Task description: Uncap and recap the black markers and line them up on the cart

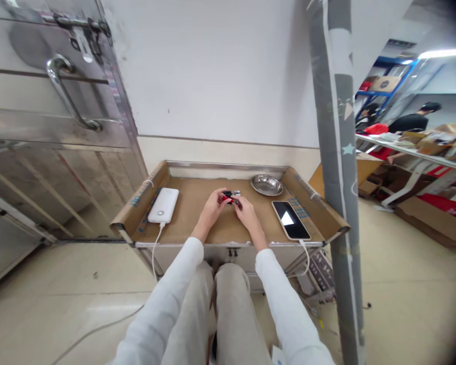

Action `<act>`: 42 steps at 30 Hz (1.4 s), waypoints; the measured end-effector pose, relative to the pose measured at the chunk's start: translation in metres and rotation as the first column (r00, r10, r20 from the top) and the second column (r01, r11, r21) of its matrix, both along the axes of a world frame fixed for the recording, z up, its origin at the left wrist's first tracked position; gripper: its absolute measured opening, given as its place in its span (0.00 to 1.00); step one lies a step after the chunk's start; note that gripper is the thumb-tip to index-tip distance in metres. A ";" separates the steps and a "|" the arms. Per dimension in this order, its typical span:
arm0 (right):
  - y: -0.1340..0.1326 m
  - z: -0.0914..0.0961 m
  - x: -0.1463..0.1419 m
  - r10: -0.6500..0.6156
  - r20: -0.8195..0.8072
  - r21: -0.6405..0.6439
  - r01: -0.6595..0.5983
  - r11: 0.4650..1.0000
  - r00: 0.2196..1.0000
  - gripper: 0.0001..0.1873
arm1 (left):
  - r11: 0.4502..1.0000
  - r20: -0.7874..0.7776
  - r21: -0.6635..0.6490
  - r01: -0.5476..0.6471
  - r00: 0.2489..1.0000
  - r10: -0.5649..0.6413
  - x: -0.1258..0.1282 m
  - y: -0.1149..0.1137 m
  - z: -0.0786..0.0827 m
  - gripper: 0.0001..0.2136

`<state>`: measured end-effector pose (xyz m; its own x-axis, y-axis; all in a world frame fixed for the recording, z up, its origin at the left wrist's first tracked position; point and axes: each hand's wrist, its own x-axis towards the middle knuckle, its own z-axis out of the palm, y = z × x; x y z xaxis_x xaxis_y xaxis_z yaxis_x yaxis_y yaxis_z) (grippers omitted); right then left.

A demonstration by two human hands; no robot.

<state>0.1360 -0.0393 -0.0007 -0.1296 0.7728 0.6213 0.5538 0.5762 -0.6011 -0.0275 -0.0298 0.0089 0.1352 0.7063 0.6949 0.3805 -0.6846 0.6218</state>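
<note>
Both my hands meet at the middle of a cardboard-lined metal cart [228, 166]. My left hand [212, 204] and my right hand [246, 212] pinch a small red and black object [231, 197] between their fingertips, just above the cardboard. The object is too small to name. White sleeves cover both forearms.
A white power bank [163, 205] with a cable lies left of my hands. A phone [291, 219] with a lit screen lies to the right, a round metal dish [267, 185] behind it. A grey wrapped post [336, 167] stands right of the cart. Other people sit far right by shelves.
</note>
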 end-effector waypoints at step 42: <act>-0.017 0.005 0.004 -0.248 0.401 0.036 0.255 0.966 0.882 0.08 | 0.993 -0.401 -0.116 0.026 0.913 -0.071 -0.002 -0.003 0.000 0.03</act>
<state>0.1398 -0.0559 0.0039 -0.1636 0.8225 0.5447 0.8736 0.3773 -0.3073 -0.0290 -0.0333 0.0087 0.4245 0.7582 0.4950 0.5822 -0.6472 0.4920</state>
